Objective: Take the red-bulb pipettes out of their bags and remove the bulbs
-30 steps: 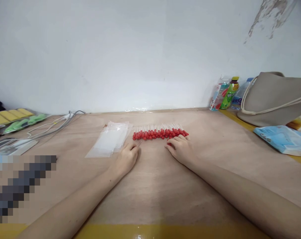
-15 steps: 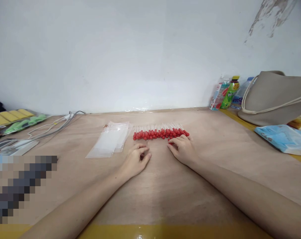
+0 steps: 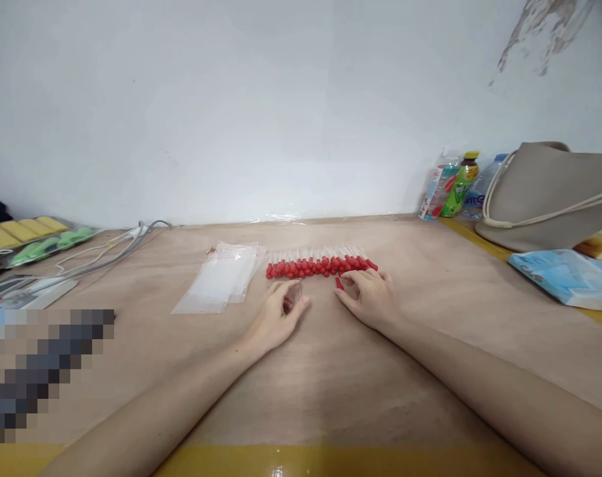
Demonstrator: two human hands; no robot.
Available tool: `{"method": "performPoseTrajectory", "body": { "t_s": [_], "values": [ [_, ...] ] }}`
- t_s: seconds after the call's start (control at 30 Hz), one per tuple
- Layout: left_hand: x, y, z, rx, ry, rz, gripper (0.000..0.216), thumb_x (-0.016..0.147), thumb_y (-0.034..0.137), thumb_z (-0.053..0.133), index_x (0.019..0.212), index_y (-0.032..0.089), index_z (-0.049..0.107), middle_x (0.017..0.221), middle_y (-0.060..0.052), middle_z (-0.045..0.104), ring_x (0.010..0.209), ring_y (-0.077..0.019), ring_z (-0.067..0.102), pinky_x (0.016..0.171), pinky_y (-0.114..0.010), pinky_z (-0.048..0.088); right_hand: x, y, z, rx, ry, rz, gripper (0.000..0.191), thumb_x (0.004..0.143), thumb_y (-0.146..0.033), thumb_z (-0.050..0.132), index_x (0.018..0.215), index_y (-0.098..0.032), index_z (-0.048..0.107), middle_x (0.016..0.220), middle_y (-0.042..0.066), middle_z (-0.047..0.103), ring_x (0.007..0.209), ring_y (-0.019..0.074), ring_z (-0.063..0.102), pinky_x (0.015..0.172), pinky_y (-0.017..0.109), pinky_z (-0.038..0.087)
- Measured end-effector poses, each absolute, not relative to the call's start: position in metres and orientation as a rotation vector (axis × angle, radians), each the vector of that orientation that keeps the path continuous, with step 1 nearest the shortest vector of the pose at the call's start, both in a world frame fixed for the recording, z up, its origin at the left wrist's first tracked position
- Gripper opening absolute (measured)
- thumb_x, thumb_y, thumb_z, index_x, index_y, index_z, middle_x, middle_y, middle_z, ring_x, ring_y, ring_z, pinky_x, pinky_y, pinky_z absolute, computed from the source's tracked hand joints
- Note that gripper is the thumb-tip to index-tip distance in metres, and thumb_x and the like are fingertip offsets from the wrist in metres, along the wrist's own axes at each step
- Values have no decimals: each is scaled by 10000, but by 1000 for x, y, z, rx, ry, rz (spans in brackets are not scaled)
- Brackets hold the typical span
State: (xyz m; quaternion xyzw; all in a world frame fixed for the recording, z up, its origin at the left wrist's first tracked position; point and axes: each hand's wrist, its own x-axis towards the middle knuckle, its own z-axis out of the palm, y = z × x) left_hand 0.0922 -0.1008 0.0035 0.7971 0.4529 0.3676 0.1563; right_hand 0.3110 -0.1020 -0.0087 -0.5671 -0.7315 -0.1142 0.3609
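Brown tabletop (image 3: 331, 377) bears clustered red-ended droppers (image 3: 321, 267) near both hands (image 3: 278, 313).

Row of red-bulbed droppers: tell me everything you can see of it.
The row of red-bulbed droppers lies on the wooden tabletop. Rubbery-looking red bulbs, crowded and overlapping, face the person; thin clear stems, glass or plastic, point toward the wall. The right hand is close by its right end; contact is unclear.

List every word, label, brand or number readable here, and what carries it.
"nte": end of a word, blurred, on the blue-capped bottle.
Lettering too blurred to read: green bottle, fruit-label bottle, light-blue packet.
No readable text: red pieces, clear bags.
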Motion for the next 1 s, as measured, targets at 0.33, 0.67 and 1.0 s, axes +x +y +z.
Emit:
{"method": "performPoseTrajectory", "body": {
  "t_s": [0.33, 0.67, 1.0],
  "values": [
    [97, -44, 35, 2780, 1524, 1104, 159, 751, 344, 593, 783, 195, 638, 996, -78, 541, 970, -254, 465, 853, -408, 394, 318, -108, -3, -1376, -1813, -280, 158, 799, -267, 510, 726, -211, 639, 676, 8, 655, 692, 154, 535, 735, 331, 242],
    [115, -29, 32, 2685, 1579, 1044, 191, 738, 372, 607, 750, 182, 606, 982, -88, 556, 987, -273, 466, 858, -433, 382, 318, -106, -6, -1378, -1803, -253, 145, 778, -246, 515, 706, -217, 638, 665, -5, 649, 682, 149, 517, 757, 342, 231],
    [92, -50, 23, 2483, 1342, 1601, 94, 826, 257, 517, 823, 184, 577, 934, -49, 602, 932, -199, 527, 866, -387, 404, 317, -103, -5, -1326, -1682, -376, 197, 785, -306, 533, 927, -219, 639, 938, 67, 632, 860, 204, 538, 786, 355, 296]
  ]
}}
